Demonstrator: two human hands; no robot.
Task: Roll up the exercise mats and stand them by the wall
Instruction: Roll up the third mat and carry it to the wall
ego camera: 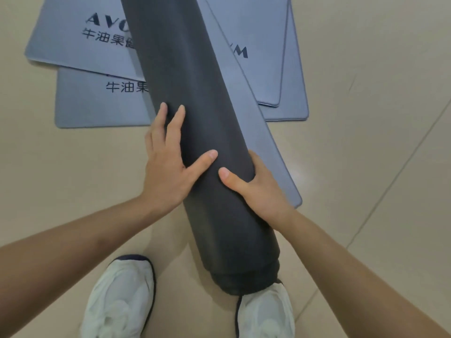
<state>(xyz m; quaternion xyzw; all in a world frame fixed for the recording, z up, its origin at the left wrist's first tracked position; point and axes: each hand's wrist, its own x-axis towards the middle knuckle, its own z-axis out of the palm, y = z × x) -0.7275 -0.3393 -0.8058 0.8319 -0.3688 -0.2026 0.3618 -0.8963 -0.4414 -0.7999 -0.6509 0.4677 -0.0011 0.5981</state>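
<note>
Near end of the dark grey rolled foam mat (207, 142) sits by the white right sneaker (266, 311). Inner layers protrude, so it may telescope or spring loose if the grip eases. Left hand (168, 164) lies flat on the roll, fingers straight, thumb spread. Right hand (258, 189) wraps the far side, thumb on top. Flat blue-grey printed mats (80, 101) lie beyond.

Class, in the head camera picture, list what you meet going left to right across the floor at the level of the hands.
In order: left hand → rolled mat → right hand → grey mat.
</note>
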